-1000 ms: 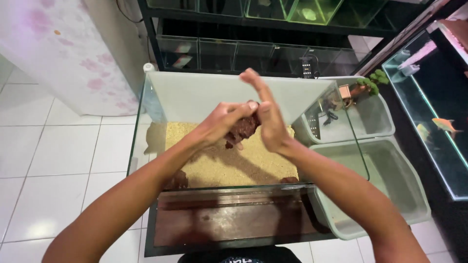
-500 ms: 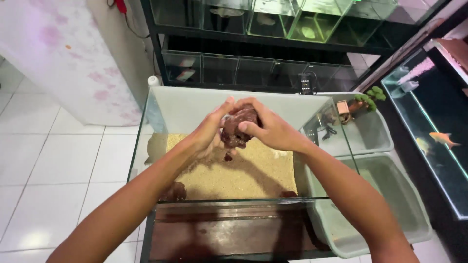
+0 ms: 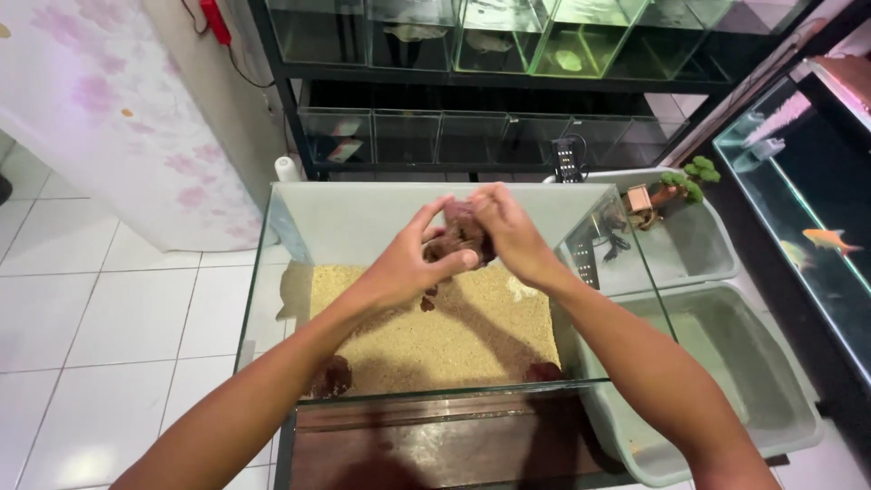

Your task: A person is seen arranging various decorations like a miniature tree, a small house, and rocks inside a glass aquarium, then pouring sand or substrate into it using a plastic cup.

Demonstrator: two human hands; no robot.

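Head view: the left hand (image 3: 408,263) and right hand (image 3: 508,227) together pinch a reddish-brown rock (image 3: 458,238), fingers curled round it, held above the glass tank (image 3: 272,272) over the sand bed (image 3: 454,336). Two more dark rocks (image 3: 331,374) sit at the sand's 6 o'clock edge. Grey tubs (image 3: 726,363) stand at 3 o'clock of the tank.

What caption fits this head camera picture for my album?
Left hand and right hand hold a reddish-brown rock above the sandy glass tank.
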